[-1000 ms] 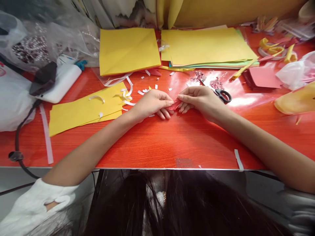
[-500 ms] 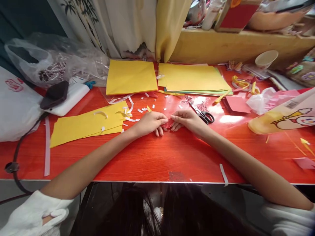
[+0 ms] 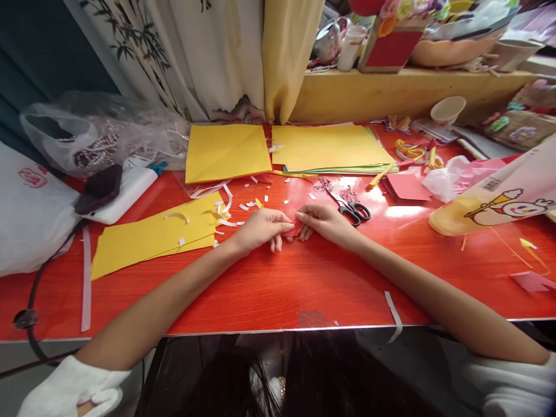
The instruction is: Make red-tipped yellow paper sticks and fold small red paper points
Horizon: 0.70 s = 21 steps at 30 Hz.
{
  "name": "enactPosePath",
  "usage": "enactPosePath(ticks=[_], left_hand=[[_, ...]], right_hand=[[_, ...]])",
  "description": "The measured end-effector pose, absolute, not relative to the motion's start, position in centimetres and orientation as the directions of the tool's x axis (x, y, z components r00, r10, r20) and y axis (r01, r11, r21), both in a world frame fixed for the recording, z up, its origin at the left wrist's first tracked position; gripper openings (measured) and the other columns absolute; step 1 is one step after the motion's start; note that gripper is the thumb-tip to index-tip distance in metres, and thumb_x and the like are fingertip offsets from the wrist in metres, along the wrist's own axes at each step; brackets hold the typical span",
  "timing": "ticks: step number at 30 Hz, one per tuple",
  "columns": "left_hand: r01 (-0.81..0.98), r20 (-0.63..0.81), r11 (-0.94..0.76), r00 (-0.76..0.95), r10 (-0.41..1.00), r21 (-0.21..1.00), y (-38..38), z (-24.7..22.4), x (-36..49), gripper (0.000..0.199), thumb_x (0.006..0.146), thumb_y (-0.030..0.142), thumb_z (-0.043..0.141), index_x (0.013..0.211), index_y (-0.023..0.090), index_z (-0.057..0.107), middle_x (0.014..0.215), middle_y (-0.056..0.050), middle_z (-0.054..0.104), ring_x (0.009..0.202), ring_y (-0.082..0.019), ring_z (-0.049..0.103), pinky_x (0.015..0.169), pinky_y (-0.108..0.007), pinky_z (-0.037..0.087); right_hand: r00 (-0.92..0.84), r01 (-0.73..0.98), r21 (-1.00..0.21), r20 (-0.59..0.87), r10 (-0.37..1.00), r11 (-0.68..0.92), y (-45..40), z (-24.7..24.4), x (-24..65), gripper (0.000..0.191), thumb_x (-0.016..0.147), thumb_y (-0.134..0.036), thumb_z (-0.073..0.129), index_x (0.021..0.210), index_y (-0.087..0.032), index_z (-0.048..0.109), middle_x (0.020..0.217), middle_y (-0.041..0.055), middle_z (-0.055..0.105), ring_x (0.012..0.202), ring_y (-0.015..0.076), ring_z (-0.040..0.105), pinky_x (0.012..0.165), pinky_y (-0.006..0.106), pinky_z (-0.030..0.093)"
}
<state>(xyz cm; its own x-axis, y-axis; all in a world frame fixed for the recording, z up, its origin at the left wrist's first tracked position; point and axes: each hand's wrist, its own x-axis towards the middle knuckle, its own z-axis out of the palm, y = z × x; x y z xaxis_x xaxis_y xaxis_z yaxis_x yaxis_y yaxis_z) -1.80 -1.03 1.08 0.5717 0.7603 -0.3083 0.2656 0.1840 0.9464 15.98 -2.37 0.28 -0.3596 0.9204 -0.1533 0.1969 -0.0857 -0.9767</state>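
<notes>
Near the middle of the red table (image 3: 260,295), a small piece of red paper (image 3: 295,228) is pinched between both hands. My left hand (image 3: 266,227) grips its left side with thumb and index finger, the other fingers curled below. On its right side, my right hand (image 3: 322,223) holds it the same way, fingertips close to those of the left. Black-handled scissors (image 3: 350,209) lie partly open just beyond my right hand. White paper scraps (image 3: 249,204) are scattered beyond my left hand. The fingertips partly cover the red paper, so its exact shape is hidden.
Yellow sheets (image 3: 152,234) lie at left, with yellow stacks (image 3: 228,152) at the back. A phone (image 3: 101,188) rests on a white box beside plastic bags. At right are pink paper squares (image 3: 407,186) and a drink cup (image 3: 490,200). A white strip (image 3: 394,315) overhangs the front edge.
The camera view has tilted and shifted slightly, so the table items appear lower and more of the back shelf shows. Both hands still hold the red paper, with small finger shifts.
</notes>
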Motion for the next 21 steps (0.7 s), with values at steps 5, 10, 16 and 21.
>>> enactPosePath(ticks=[5, 10, 16, 21], left_hand=[[0.341, -0.36, 0.177, 0.604, 0.711, 0.923, -0.98, 1.79, -1.99, 0.022, 0.085, 0.028, 0.05, 0.074, 0.01, 0.055, 0.075, -0.005, 0.068, 0.04, -0.005, 0.056, 0.035, -0.015, 0.042], [0.375, -0.352, 0.124, 0.634, 0.688, 0.919, -0.98, 1.73, -2.09, 0.019, 0.085, 0.025, 0.048, 0.074, 0.01, 0.053, 0.077, -0.005, 0.067, 0.041, -0.005, 0.055, 0.037, -0.016, 0.043], [0.468, -0.355, 0.047, 0.596, 0.721, 0.882, -1.19, 1.07, -1.79, 0.019, 0.088, 0.018, 0.038, 0.071, 0.014, 0.045, 0.055, 0.003, 0.058, 0.031, -0.004, 0.047, 0.031, -0.014, 0.034], [0.491, -0.36, 0.038, 0.582, 0.729, 0.871, -1.35, 1.44, -1.74, 0.021, 0.088, 0.02, 0.038, 0.068, 0.015, 0.044, 0.053, 0.002, 0.059, 0.03, -0.005, 0.046, 0.03, -0.015, 0.032]], right_hand=[[-0.367, 0.256, -0.967, -0.107, 0.924, -0.011, -2.44, 0.2, 16.01, 0.033, 0.08, -0.048, 0.057, 0.077, -0.015, 0.052, 0.056, 0.0031, 0.064, 0.05, 0.0127, 0.062, 0.05, 0.024, 0.052], [-0.376, 0.288, -0.957, -0.079, 0.923, 0.035, -2.5, 0.2, 16.1, 0.029, 0.084, -0.042, 0.053, 0.077, -0.015, 0.054, 0.057, 0.0027, 0.063, 0.049, 0.0114, 0.061, 0.051, 0.024, 0.051], [-0.379, 0.297, -0.955, -0.105, 0.92, 0.013, -2.6, 0.4, 15.96, 0.026, 0.085, -0.038, 0.053, 0.075, -0.014, 0.055, 0.057, 0.002, 0.063, 0.048, 0.0103, 0.06, 0.049, 0.022, 0.05], [-0.389, 0.277, -0.961, -0.113, 0.914, -0.001, -2.52, 0.55, 15.97, 0.025, 0.083, -0.038, 0.056, 0.075, -0.014, 0.055, 0.057, 0.0019, 0.063, 0.048, 0.0105, 0.06, 0.05, 0.022, 0.051]])
